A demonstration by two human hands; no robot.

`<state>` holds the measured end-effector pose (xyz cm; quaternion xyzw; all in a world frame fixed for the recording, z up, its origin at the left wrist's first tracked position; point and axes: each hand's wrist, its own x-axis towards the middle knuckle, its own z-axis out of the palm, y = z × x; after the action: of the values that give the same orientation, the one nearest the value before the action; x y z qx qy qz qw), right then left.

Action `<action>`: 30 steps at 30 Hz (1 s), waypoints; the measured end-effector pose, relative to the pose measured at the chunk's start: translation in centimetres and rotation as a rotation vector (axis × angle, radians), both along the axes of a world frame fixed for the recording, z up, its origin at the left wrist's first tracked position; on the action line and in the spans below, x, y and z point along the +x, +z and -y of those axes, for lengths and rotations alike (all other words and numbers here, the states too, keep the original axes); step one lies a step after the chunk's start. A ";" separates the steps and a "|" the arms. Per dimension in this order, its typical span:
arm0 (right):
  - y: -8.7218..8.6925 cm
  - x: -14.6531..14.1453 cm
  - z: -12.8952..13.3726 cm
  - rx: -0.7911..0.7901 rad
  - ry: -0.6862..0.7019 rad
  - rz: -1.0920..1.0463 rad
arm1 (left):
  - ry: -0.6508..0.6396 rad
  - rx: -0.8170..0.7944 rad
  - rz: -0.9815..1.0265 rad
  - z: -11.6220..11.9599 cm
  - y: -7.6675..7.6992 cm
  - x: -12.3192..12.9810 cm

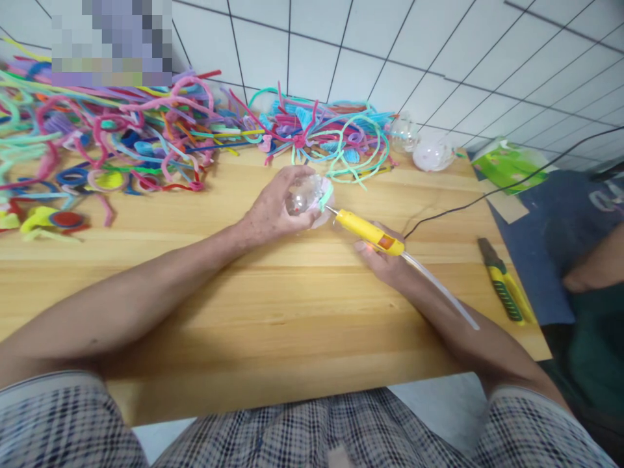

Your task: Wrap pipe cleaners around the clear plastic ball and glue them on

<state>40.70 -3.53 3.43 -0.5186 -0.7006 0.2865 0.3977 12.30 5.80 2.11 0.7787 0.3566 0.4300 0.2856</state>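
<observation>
My left hand [280, 211] is wrapped round a clear plastic ball [299, 197] above the middle of the table. On the ball's right side sits a mint-green and lilac fuzzy piece [325, 193]. My right hand [383, 257] holds a yellow glue gun [368, 233], its metal nozzle pointing left at the fuzzy piece; whether the tip touches is too small to tell. A clear glue stick [441, 289] sticks out of the gun's back end over my right forearm.
Coloured pipe cleaners [146, 130] pile up along the wooden table's [273, 325] back and left. Two more balls [433, 155] stand at the back right. Yellow-green pliers [504, 283] lie near the right edge. A black cord [468, 205] crosses there; a person's arm [597, 263] is beyond.
</observation>
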 end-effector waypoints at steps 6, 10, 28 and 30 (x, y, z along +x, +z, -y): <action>0.3 0.1 0.0 0.081 0.053 -0.008 | -0.006 0.011 0.009 -0.2 -0.4 -0.3; -0.3 0.0 0.0 0.061 0.033 -0.038 | -0.021 0.019 0.011 -0.3 -1.1 -0.7; -0.4 12.9 -9.9 -0.253 -0.826 0.307 | 0.063 -0.033 0.019 0.1 -1.3 -0.8; -0.8 12.7 -9.8 -0.253 -0.830 0.332 | 0.067 -0.023 0.013 0.2 -1.2 -1.0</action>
<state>53.43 6.25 2.60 -0.8383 -0.4477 0.0996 0.2949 11.30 5.65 0.93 0.7601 0.3856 0.4405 0.2820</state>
